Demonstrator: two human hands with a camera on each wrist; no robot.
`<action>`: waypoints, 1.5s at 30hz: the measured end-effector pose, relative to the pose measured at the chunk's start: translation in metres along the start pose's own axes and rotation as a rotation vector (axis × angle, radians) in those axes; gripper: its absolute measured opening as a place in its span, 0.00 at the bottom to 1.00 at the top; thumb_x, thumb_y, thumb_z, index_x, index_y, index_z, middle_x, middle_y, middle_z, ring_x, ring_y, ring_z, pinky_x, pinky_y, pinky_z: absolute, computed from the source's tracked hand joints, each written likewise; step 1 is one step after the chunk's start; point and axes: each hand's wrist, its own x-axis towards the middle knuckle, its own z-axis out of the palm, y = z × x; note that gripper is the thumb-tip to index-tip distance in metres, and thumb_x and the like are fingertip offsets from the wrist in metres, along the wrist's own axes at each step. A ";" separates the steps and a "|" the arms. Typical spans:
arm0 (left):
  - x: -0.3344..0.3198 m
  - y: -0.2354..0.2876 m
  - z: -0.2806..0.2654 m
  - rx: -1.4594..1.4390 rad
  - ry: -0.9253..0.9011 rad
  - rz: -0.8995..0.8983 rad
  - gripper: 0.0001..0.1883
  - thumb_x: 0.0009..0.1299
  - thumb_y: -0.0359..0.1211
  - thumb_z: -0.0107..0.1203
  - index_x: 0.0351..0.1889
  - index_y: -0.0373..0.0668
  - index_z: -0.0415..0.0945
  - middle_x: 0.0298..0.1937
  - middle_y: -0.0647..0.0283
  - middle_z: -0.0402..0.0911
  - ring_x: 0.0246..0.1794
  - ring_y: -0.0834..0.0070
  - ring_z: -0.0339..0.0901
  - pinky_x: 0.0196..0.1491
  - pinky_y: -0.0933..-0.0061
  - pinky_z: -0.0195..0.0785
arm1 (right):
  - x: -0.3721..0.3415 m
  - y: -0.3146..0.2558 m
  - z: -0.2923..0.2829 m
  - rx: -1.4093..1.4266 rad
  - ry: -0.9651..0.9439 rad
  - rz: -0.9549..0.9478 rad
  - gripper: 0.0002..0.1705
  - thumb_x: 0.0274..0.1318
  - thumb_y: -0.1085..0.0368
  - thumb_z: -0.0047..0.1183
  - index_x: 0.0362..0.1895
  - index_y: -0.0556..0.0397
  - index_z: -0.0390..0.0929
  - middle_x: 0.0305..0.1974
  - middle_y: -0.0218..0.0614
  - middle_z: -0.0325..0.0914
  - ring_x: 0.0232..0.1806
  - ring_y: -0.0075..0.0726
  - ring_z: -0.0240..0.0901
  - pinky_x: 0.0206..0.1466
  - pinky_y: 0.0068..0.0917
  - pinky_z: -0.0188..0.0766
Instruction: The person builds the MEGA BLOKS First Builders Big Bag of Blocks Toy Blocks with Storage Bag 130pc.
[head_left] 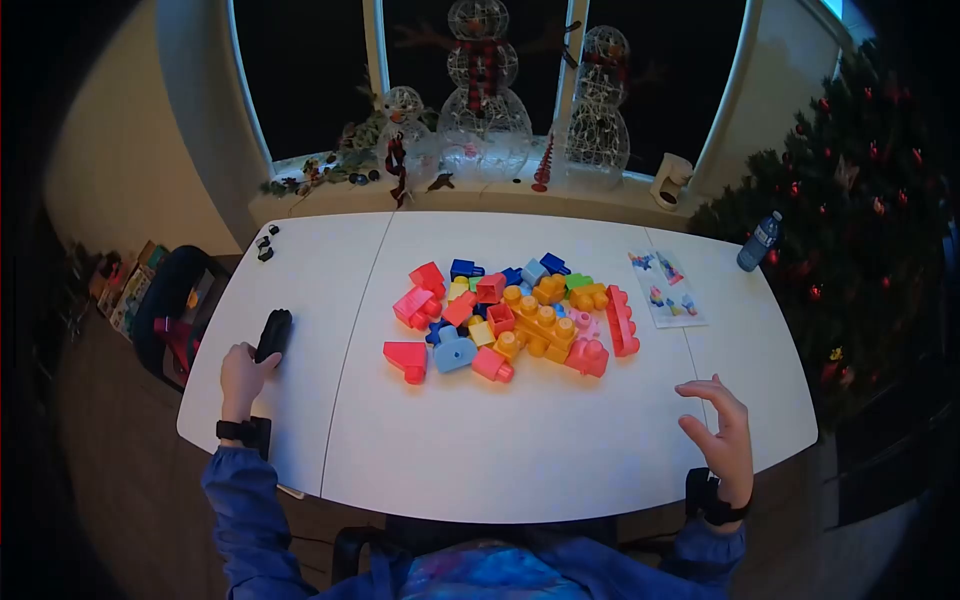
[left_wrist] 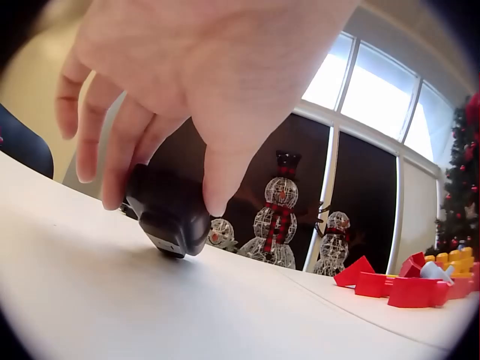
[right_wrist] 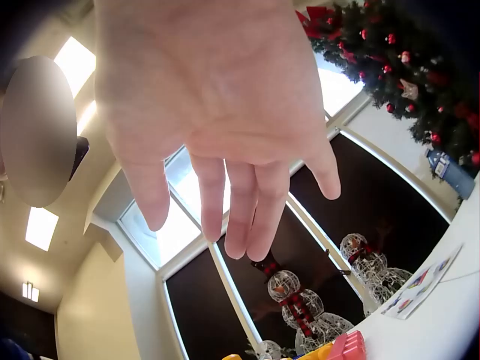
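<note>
On the left part of the white table (head_left: 480, 440), my left hand (head_left: 245, 378) grips a black elongated object (head_left: 273, 335). In the left wrist view the thumb lies on one side of this smooth, rounded black object (left_wrist: 171, 210) and the fingers on the other, its lower end close to the tabletop; I cannot tell its kind. My right hand (head_left: 722, 430) hovers at the table's right side, empty, with fingers spread. Its bare palm and loosely extended fingers (right_wrist: 240, 210) fill the right wrist view. Between the hands lies a pile of colourful toy building blocks (head_left: 545, 325).
A printed sheet (head_left: 668, 290) with pictures lies right of the blocks, and a water bottle (head_left: 760, 242) stands near the right edge. Small black items (head_left: 266, 245) sit at the back left corner. Behind are wire snowmen (head_left: 485, 110) and a decorated tree (head_left: 850, 220).
</note>
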 end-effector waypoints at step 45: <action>-0.151 0.166 -0.044 -0.924 -0.045 0.433 0.16 0.68 0.34 0.69 0.51 0.37 0.83 0.44 0.56 0.89 0.44 0.68 0.87 0.45 0.69 0.75 | 0.108 -0.048 0.164 -0.414 -0.372 -0.284 0.21 0.57 0.50 0.68 0.42 0.55 0.86 0.37 0.42 0.85 0.44 0.50 0.82 0.45 0.42 0.78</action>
